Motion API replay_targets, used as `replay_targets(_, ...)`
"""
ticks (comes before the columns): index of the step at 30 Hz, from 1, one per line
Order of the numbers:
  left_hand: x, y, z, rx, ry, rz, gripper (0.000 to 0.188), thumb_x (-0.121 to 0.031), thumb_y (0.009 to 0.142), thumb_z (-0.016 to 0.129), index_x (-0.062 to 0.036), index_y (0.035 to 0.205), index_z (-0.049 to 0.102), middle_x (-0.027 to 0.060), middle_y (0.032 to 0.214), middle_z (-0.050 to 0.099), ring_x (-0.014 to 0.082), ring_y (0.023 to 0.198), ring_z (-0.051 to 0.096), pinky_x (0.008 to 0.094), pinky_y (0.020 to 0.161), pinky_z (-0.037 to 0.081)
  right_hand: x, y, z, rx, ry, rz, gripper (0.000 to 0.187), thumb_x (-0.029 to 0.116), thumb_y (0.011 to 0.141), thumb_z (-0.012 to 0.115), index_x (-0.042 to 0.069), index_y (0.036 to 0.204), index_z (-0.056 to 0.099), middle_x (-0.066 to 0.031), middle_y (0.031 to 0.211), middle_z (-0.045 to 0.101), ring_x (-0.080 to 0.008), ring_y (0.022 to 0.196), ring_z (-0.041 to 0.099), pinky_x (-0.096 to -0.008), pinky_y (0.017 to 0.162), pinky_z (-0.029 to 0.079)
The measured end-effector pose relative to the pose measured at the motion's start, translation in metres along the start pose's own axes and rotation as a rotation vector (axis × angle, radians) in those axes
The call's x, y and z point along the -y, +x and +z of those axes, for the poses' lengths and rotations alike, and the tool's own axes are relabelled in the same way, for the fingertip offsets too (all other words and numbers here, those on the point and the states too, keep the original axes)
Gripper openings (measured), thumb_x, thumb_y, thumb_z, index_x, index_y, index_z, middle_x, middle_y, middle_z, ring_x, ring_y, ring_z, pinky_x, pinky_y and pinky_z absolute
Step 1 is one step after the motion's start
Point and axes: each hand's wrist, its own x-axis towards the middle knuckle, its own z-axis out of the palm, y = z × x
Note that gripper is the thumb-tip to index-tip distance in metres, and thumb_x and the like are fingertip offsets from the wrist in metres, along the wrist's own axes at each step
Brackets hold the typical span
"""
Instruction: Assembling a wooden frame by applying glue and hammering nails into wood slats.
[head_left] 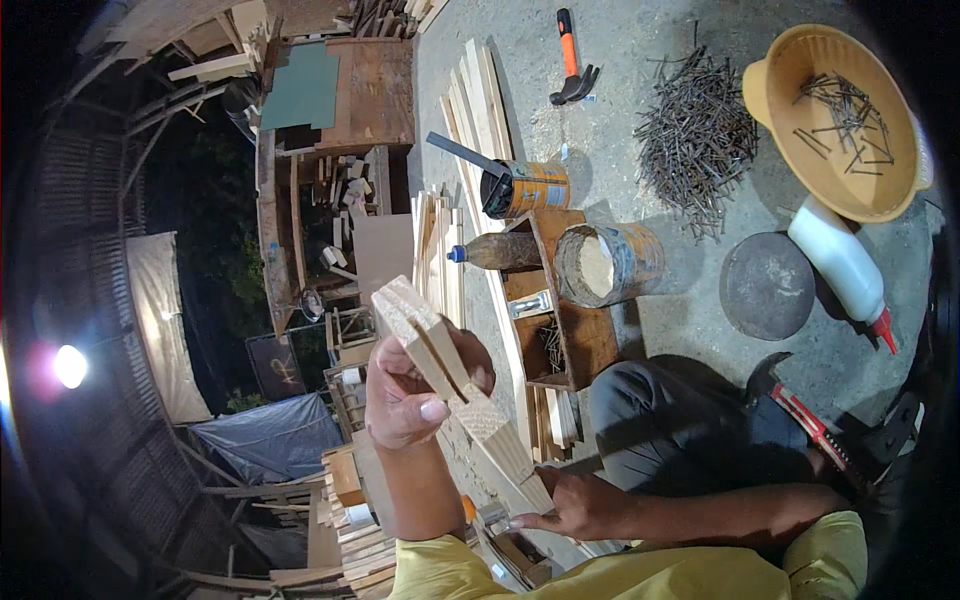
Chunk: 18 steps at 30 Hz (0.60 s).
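Observation:
My left hand (405, 395) is raised in the middle of the view, its thumb and fingers closed around a pale notched wooden piece (428, 335). A long slot splits the upper part of this wood, and striped grain shows lower down. At the wood's lower end is my right hand (575, 508), thumb stretched out and fingers curled against it. Whether the wood is one piece or several held together, I cannot tell. A claw hammer with a red and black handle (805, 415) lies by my right leg.
A heap of nails (697, 135), a yellow basin (780, 150) with nails, a white bottle (840, 262) and a round dark block (768, 286) are on the floor. Nearer stand a wooden box (580, 345), cans (635, 262) and wood strips (480, 110). An orange-handled hammer (570, 60) lies farther off.

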Motion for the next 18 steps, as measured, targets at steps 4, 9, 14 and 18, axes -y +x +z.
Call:
replay_targets(4,-0.006,0.001,-0.008,0.009,0.027,-0.026,0.067,-0.022,0.074,0.085,0.0036,0.126,0.052,0.0135,0.087,0.064,0.0192,0.072,0.062,0.0277,0.059,0.050,0.011,-0.002,-0.003,-0.003,-0.188,0.108,0.063,0.055,0.094,0.061,-0.003,0.118,0.051,-0.0231,0.099,0.064,-0.0382,0.090,0.068,-0.0461,0.077,0.056)
replay_targets(9,-0.025,-0.002,-0.027,-0.029,0.027,-0.025,0.065,-0.016,0.077,0.079,0.0050,0.131,0.050,0.0163,0.108,0.068,0.0225,0.096,0.069,0.0344,0.090,0.056,0.021,0.001,-0.005,-0.099,-0.234,0.113,0.053,0.045,0.091,0.066,0.004,0.122,0.054,-0.0224,0.106,0.066,-0.0403,0.097,0.066,-0.0467,0.082,0.054)
replay_targets(14,-0.048,-0.009,-0.045,0.063,-0.039,0.001,0.054,-0.008,0.084,0.075,0.0041,0.131,0.052,0.0112,0.115,0.067,0.0169,0.104,0.066,0.0311,0.095,0.052,0.040,-0.010,-0.013,-0.130,-0.447,0.360,0.040,0.028,0.088,0.072,-0.001,0.116,0.064,-0.0182,0.077,0.071,-0.0358,0.067,0.070,-0.0402,0.061,0.057)
replay_targets(18,-0.063,-0.023,-0.052,0.088,-0.014,0.051,0.053,-0.010,0.084,0.075,0.0028,0.131,0.054,0.0098,0.113,0.069,0.0144,0.100,0.067,0.0287,0.092,0.053,0.079,-0.029,-0.017,-0.247,-0.142,0.441,0.028,0.017,0.092,0.070,-0.005,0.108,0.066,-0.0077,0.068,0.069,-0.0121,0.058,0.066,-0.0287,0.051,0.053)
